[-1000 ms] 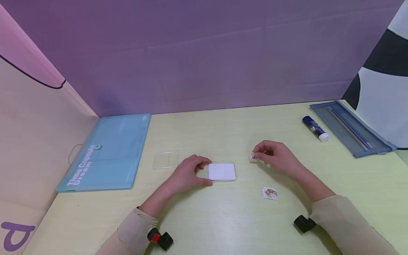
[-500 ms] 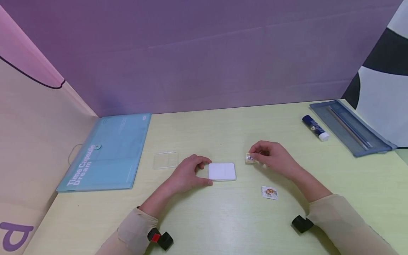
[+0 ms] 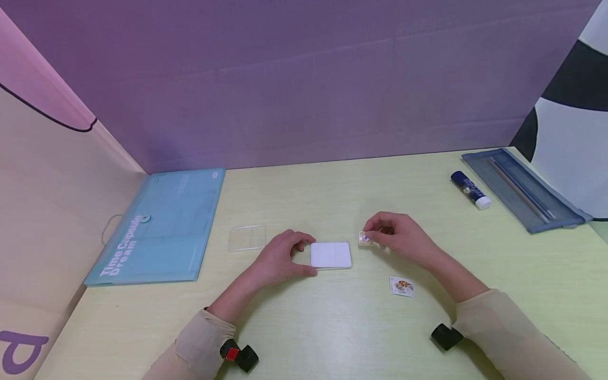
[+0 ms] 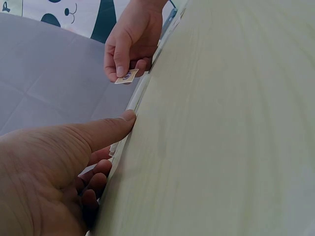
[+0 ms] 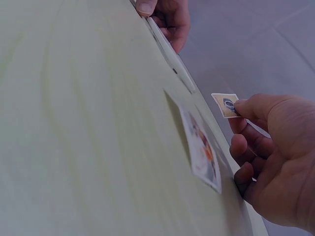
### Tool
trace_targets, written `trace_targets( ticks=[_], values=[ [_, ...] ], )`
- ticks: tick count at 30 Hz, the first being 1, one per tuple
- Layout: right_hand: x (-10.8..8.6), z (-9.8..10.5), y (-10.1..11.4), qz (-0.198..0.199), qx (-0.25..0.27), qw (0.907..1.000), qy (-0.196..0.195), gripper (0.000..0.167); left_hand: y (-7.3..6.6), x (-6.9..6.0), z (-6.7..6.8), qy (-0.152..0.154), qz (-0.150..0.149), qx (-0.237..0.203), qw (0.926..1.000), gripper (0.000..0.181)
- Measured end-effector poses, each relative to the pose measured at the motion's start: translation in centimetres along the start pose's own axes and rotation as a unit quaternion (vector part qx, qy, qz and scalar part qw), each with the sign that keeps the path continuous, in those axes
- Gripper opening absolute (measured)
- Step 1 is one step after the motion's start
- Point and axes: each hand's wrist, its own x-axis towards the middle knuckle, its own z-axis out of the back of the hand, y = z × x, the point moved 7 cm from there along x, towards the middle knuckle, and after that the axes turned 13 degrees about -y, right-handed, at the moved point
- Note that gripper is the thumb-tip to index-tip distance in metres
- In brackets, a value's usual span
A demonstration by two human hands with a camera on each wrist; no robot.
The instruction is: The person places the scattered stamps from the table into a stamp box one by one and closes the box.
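Observation:
Between its thumb and fingertips, my right hand (image 3: 404,237) pinches a small postage stamp (image 3: 364,239) with a dark bluish picture on cream. The stamp is raised off the table, just right of a flat white case (image 3: 331,255) with a clear rim. My left hand (image 3: 283,258) holds that case by its left end, thumb on the near corner and index finger on the far corner. A second stamp (image 3: 401,286), with an orange and brown picture, lies on the table nearer to me; in the right wrist view this stamp (image 5: 201,147) looks slightly curled.
A clear plastic lid (image 3: 247,239) lies left of my left hand. The blue document folder (image 3: 161,227) is at the far left. At the back right are a glue stick (image 3: 470,190) and a blue mesh pouch (image 3: 524,190). A purple backdrop (image 3: 304,84) rises behind the table.
My right hand has moved left with the pinched stamp, bringing it close to the white case's right edge. My left hand, the case and the other stamp have stayed put.

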Motion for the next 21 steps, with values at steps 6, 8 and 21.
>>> trace_targets(
  ticks=[6,8,21],
  values=[
    [-0.3,-0.6,0.5,-0.002,0.003,1.0000,0.009,0.008,-0.1,0.0,0.0,0.001,0.001,-0.002,1.0000,0.055],
    [-0.3,-0.7,0.6,-0.004,0.006,0.9999,0.010,0.008,-0.1,0.0,0.0,0.001,0.000,0.000,1.0000,0.056],
    [-0.2,-1.2,0.5,-0.001,0.004,0.9999,0.010,0.006,0.0,0.0,0.0,-0.001,-0.001,-0.002,1.0000,0.055]
  ],
)
